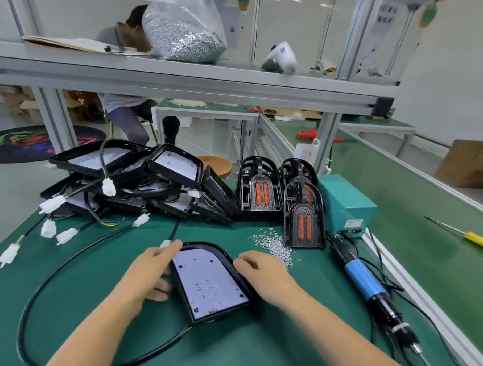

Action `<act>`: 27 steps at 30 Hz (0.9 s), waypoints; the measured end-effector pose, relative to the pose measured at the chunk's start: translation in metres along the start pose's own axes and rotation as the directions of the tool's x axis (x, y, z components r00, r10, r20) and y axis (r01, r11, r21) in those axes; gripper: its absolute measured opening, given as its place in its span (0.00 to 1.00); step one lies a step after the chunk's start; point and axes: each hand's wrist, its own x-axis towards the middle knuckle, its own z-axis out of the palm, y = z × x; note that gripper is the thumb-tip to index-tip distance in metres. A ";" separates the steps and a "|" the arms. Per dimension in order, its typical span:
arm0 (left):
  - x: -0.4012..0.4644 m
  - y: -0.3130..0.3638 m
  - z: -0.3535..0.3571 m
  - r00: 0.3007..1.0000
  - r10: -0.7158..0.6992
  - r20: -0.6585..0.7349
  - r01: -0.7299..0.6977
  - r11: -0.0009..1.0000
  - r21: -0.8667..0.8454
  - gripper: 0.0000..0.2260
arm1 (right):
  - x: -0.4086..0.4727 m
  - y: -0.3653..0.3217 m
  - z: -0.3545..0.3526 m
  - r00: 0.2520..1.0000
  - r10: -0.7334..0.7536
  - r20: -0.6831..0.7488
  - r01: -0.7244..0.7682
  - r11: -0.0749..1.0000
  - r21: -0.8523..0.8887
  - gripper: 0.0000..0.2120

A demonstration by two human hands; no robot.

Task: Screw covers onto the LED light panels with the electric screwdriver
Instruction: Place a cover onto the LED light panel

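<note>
An LED light panel with a white dotted board in a black arched housing lies flat on the green mat in front of me. My left hand grips its left edge, fingers curled around the housing. My right hand rests on its right edge. Several covers with orange lenses stand behind at the right. A heap of small screws lies just past my right hand. The blue and black electric screwdriver lies on the mat to the right, untouched.
A pile of uncovered panels with cables and white connectors fills the back left. A black cable loops across the mat. A teal power box stands at the right, a yellow screwdriver beyond it. A bag of screws sits on the shelf overhead.
</note>
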 end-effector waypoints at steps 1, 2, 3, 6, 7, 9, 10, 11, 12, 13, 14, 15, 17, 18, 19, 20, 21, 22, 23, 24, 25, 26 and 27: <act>0.003 0.001 0.006 0.999 -0.028 0.028 0.030 0.997 -0.077 0.15 | 0.006 0.005 -0.007 0.995 0.010 -0.100 -0.013 1.000 -0.027 0.12; 0.007 0.002 0.011 0.998 -0.051 0.044 0.057 0.987 -0.149 0.14 | 0.013 0.011 -0.016 0.976 0.032 -0.217 -0.047 0.997 -0.062 0.21; 0.010 0.001 0.014 0.996 -0.074 0.047 0.082 0.977 -0.197 0.13 | 0.021 0.017 -0.028 0.943 0.049 -0.329 -0.081 0.993 -0.084 0.30; 0.015 -0.003 0.016 0.990 -0.134 0.039 0.139 0.943 -0.302 0.07 | 0.045 0.036 -0.060 0.854 0.153 -0.498 -0.252 0.958 -0.136 0.49; 0.016 -0.003 0.015 0.988 -0.145 0.058 0.157 0.927 -0.342 0.08 | 0.054 0.043 -0.067 0.839 0.209 -0.502 -0.315 0.939 -0.136 0.53; 0.016 -0.003 0.014 0.978 -0.167 0.124 0.204 0.879 -0.431 0.11 | 0.068 0.052 -0.073 0.819 0.317 -0.478 -0.414 0.903 -0.111 0.58; 0.016 -0.002 0.013 0.973 -0.170 0.158 0.226 0.853 -0.471 0.12 | 0.074 0.056 -0.074 0.809 0.357 -0.466 -0.447 0.889 -0.096 0.60; 0.014 -0.001 0.013 0.969 -0.170 0.182 0.240 0.828 -0.507 0.13 | 0.078 0.059 -0.073 0.801 0.384 -0.458 -0.472 0.877 -0.090 0.61; 0.013 0.000 0.013 0.967 -0.163 0.194 0.243 0.809 -0.535 0.14 | 0.083 0.062 -0.073 0.791 0.405 -0.458 -0.490 0.868 -0.080 0.62; 0.012 0.001 0.014 0.968 -0.153 0.198 0.239 0.797 -0.554 0.14 | 0.086 0.065 -0.072 0.780 0.423 -0.461 -0.505 0.861 -0.066 0.62; 0.011 0.002 0.015 0.969 -0.140 0.201 0.232 0.788 -0.570 0.15 | 0.089 0.066 -0.070 0.769 0.438 -0.465 -0.514 0.857 -0.043 0.62; 0.010 0.003 0.016 0.970 -0.130 0.205 0.228 0.780 -0.583 0.15 | 0.092 0.068 -0.069 0.761 0.448 -0.469 -0.515 0.857 -0.017 0.61; 0.009 0.004 0.019 0.970 -0.132 0.206 0.232 0.757 -0.611 0.13 | 0.092 0.068 -0.067 0.747 0.432 -0.506 -0.486 0.873 0.028 0.60; 0.008 0.004 0.019 0.969 -0.137 0.205 0.237 0.742 -0.627 0.12 | 0.091 0.067 -0.067 0.737 0.404 -0.542 -0.450 0.892 0.052 0.59; 0.008 0.003 0.020 0.970 -0.136 0.203 0.237 0.727 -0.644 0.11 | 0.088 0.065 -0.068 0.724 0.367 -0.584 -0.399 0.914 0.080 0.58; 0.008 0.004 0.021 0.971 -0.130 0.202 0.233 0.713 -0.661 0.10 | 0.085 0.062 -0.070 0.710 0.325 -0.624 -0.340 0.935 0.100 0.58; 0.007 0.004 0.021 0.972 -0.123 0.199 0.227 0.703 -0.674 0.10 | 0.080 0.057 -0.073 0.701 0.278 -0.657 -0.282 0.954 0.103 0.58; 0.007 0.004 0.022 0.974 -0.117 0.196 0.222 0.693 -0.686 0.11 | 0.075 0.050 -0.076 0.700 0.228 -0.677 -0.230 0.969 0.089 0.59; 0.007 0.004 0.023 0.975 -0.110 0.194 0.216 0.679 -0.702 0.13 | 0.068 0.041 -0.079 0.711 0.177 -0.681 -0.183 0.981 0.065 0.60; 0.007 0.005 0.024 0.976 -0.101 0.194 0.211 0.658 -0.723 0.16 | 0.059 0.031 -0.081 0.732 0.127 -0.669 -0.141 0.989 0.034 0.60; 0.007 0.005 0.025 0.977 -0.091 0.195 0.207 0.636 -0.743 0.18 | 0.049 0.020 -0.082 0.763 0.082 -0.641 -0.104 0.995 0.003 0.61; 0.006 0.005 0.027 0.976 -0.082 0.201 0.208 0.616 -0.760 0.20 | 0.037 0.008 -0.080 0.802 0.044 -0.596 -0.074 0.997 -0.025 0.62; 0.004 0.005 0.028 0.974 -0.072 0.214 0.214 0.597 -0.773 0.20 | 0.024 -0.003 -0.076 0.847 0.018 -0.532 -0.052 0.997 -0.049 0.63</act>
